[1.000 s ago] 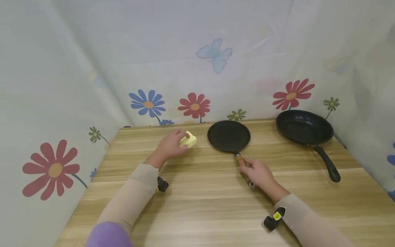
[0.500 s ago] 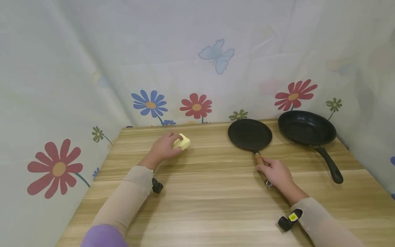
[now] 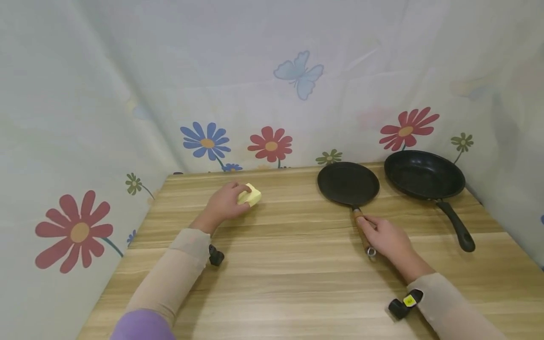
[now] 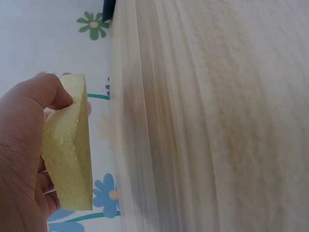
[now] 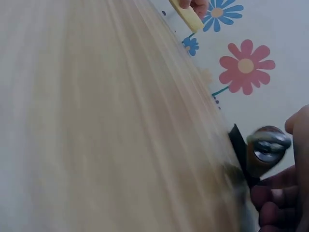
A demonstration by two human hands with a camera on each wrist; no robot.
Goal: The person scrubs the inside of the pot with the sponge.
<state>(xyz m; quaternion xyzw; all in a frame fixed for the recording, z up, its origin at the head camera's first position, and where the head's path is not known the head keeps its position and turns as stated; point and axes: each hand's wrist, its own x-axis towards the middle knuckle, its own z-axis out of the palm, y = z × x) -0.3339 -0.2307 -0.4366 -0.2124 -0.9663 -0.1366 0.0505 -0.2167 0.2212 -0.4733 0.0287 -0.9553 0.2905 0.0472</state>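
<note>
My left hand (image 3: 224, 203) pinches a pale yellow sponge (image 3: 250, 196) at the left-centre of the wooden table. The left wrist view shows the sponge (image 4: 72, 154) as a thick block, with the thumb bent over its upper part and fingers behind it. My right hand (image 3: 384, 236) grips the wooden handle (image 3: 363, 231) of a flat black crepe pan (image 3: 348, 183), which lies level toward the back. In the right wrist view, the handle's end (image 5: 268, 145) with its metal ring sits between thumb and fingers; the pan's disc is mostly hidden there.
A deeper black frying pan (image 3: 425, 174) stands at the back right, close beside the crepe pan, its black handle (image 3: 456, 226) pointing forward. The wooden table (image 3: 272, 278) meets a flower-printed sheet (image 3: 238, 108) behind and at both sides.
My right hand has shifted the crepe pan to the right, nearer the frying pan. My left hand has moved slightly left with the sponge, then stayed still.
</note>
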